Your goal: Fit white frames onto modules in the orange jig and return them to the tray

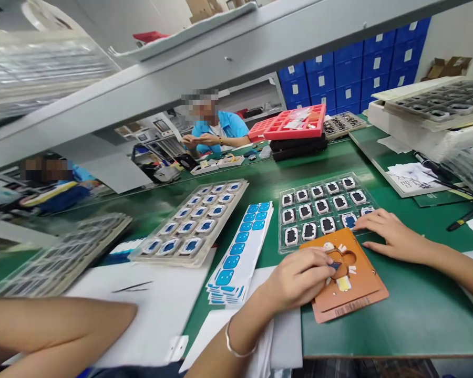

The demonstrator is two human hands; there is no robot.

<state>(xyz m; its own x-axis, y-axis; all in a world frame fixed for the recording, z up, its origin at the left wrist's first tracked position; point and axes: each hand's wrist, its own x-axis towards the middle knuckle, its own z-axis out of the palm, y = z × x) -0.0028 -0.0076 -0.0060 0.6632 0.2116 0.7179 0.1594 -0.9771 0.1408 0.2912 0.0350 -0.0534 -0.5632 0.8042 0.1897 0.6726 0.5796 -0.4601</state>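
Orange jig plate (355, 294) | left hand (299, 278) fingers pinching small blue part over it | right hand (394, 236) flat, fingers spread on tray (323, 207)

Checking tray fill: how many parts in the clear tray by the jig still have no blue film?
14 black-faced parts in the clear tray: 4 in the back row, 4 in the second, 3 in the third, 3 in the front. More may be hidden under the right hand.

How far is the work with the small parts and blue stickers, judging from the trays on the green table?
Apparently done: the left tray holds parts all with blue faces. In hand: the left hand presses a small blue piece into the orange jig, while the right hand rests at the clear tray. Left: most parts in that tray still show black faces, and blue sticker strips remain.
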